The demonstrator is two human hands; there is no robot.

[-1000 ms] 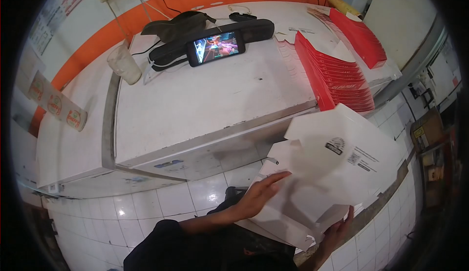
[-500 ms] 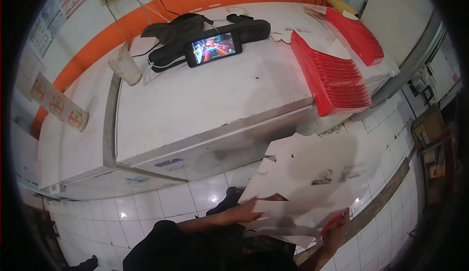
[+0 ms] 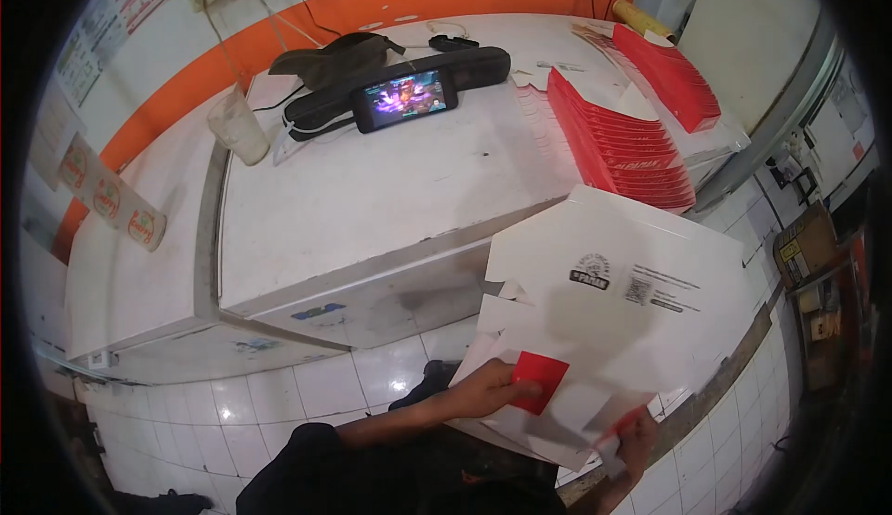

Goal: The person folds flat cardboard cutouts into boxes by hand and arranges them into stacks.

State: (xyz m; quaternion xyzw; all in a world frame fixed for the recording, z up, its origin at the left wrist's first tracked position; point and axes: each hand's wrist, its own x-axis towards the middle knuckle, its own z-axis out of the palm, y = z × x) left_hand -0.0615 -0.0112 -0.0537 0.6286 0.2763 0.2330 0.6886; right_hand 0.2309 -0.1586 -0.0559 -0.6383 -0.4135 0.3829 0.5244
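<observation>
A flat white cardboard box blank (image 3: pixel 641 246) with a black logo and a square code printed on it spreads out in front of my body. At its near left, my left hand (image 3: pixel 494 390) pinches a small red flap (image 3: pixel 542 382) of the cardboard, thumb on top. My right hand (image 3: pixel 636 439) is closed on the near right edge, where a bit of red shows between the fingers. The blank's far corner reaches up beside the red stack on the white surface.
On the white chest top (image 3: pixel 390 190) lie a stack of folded red cartons (image 3: pixel 632 148) and a second red stack (image 3: pixel 667 77). A phone (image 3: pixel 406 101) with a lit screen leans on a black case (image 3: pixel 478 65). A plastic cup (image 3: pixel 239 127) and printed cup stack (image 3: pixel 111 201) stand left.
The cardboard has come up and its far corner has shifted toward the red stack; its print is now sharp. A red flap has turned up under my left thumb. My right hand moved slightly downward.
</observation>
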